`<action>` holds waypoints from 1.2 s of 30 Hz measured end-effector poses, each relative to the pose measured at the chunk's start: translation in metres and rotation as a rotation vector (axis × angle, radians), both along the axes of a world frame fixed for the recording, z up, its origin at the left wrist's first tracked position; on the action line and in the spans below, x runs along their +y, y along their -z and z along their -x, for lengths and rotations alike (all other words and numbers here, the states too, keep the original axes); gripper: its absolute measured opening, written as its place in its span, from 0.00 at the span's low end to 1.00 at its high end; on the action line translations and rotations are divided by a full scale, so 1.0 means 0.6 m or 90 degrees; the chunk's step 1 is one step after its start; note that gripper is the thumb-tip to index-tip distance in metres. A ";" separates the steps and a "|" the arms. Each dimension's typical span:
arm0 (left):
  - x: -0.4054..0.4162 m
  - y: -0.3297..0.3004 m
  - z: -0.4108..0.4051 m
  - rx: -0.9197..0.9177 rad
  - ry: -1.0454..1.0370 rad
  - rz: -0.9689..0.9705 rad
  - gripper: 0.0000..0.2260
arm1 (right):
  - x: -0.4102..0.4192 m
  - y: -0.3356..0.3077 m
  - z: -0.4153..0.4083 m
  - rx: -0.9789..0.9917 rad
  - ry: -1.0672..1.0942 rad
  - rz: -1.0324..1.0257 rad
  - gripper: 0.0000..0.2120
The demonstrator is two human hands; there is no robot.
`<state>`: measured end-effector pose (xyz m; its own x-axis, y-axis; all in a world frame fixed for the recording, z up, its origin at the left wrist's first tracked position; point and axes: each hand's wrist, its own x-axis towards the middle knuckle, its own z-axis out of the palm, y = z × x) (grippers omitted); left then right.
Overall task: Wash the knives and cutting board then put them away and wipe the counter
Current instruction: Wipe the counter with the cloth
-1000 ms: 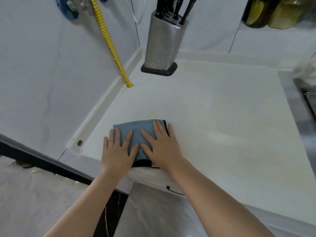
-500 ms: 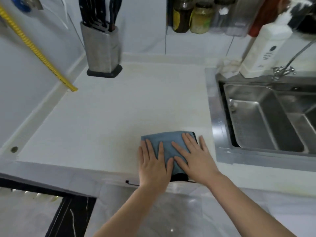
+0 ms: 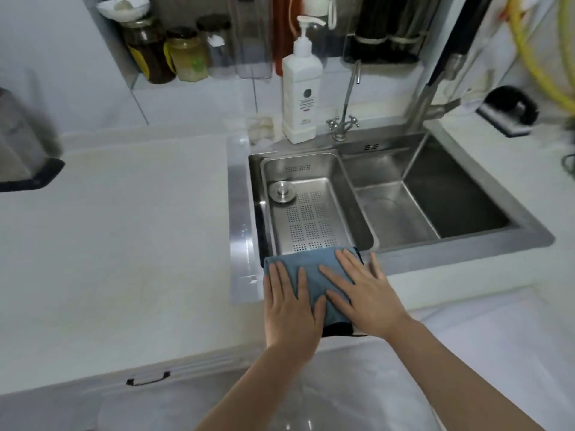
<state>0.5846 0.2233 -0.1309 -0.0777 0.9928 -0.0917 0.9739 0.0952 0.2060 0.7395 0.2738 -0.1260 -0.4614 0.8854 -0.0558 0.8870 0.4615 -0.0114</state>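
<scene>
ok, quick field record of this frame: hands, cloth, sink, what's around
left hand: flat, fingers straight, pressing on the cloth
right hand: flat, fingers spread, pressing on the cloth
cloth: blue, folded, on the sink's front rim, far edge over the strainer basket
sink: steel, no knives or board seen inside
strainer basket: perforated, left part of the sink
soap bottle: white pump bottle, upright behind the sink
counter: white, left of the sink
knife block: far left, blurred, partly cut off

cloth (image 3: 311,269) on sink (image 3: 239,213) front rim, counter (image 3: 124,244) left (soap bottle (image 3: 301,88) behind sink)
</scene>
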 end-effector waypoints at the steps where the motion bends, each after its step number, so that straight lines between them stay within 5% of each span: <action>1: 0.005 -0.001 -0.017 0.011 0.004 -0.021 0.38 | 0.004 -0.001 -0.017 -0.001 0.004 0.004 0.25; 5: 0.022 -0.004 -0.068 -0.001 0.037 0.012 0.42 | 0.020 -0.001 -0.072 -0.003 0.016 0.027 0.26; 21: 0.137 -0.007 -0.280 0.016 0.222 0.068 0.29 | 0.062 -0.020 -0.302 0.003 0.215 0.124 0.25; 25: 0.151 -0.014 -0.260 -0.025 0.306 0.124 0.33 | 0.072 -0.028 -0.320 0.071 0.186 0.118 0.32; 28: 0.181 -0.023 -0.202 -0.065 0.393 0.084 0.35 | 0.080 -0.046 -0.335 0.139 0.182 0.239 0.38; 32: 0.228 -0.047 -0.163 -0.086 0.489 0.195 0.48 | 0.084 -0.055 -0.338 0.181 0.184 0.273 0.40; 36: 0.215 -0.049 -0.169 -0.158 0.424 0.143 0.32 | 0.070 -0.057 -0.324 0.236 0.214 0.229 0.41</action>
